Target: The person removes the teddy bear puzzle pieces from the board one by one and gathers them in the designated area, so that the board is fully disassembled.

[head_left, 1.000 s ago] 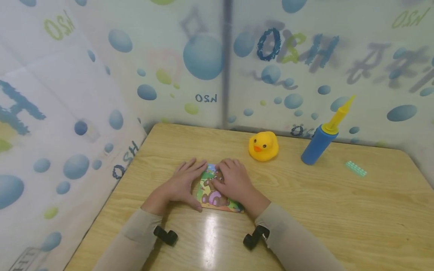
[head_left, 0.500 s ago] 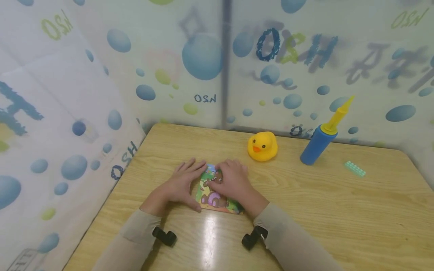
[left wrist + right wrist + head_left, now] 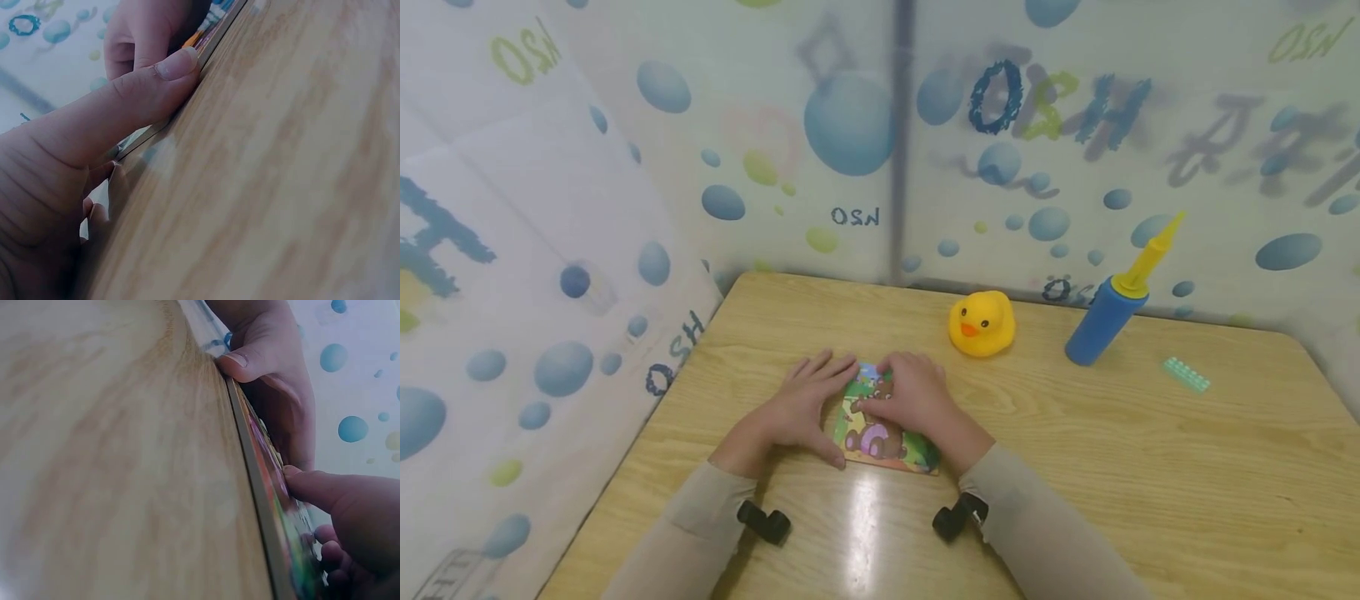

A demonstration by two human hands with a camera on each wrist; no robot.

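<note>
A thin flat picture board (image 3: pixel 872 442) with a cartoon bear on its face lies on the wooden table in the head view. My left hand (image 3: pixel 797 408) rests along its left side with spread fingers; the thumb touches the near left corner, seen closely as a thumb (image 3: pixel 137 97) in the left wrist view. Over the upper right of the board lies my right hand (image 3: pixel 917 396), its thumb reaching across the bear. In the right wrist view that thumb (image 3: pixel 312 487) touches the printed face. Whether anything sits under the right fingers is hidden.
A yellow rubber duck (image 3: pixel 982 325) stands behind the right hand. Farther right are a blue hand pump (image 3: pixel 1101 325) with a yellow nozzle and a mint-green studded block (image 3: pixel 1186 374). Patterned curtains (image 3: pixel 850 125) border the table's (image 3: pixel 1112 483) back and left.
My right thumb has shifted slightly left across the bear, and the right hand's fingers have turned a little. The left hand and the board stay nearly in place.
</note>
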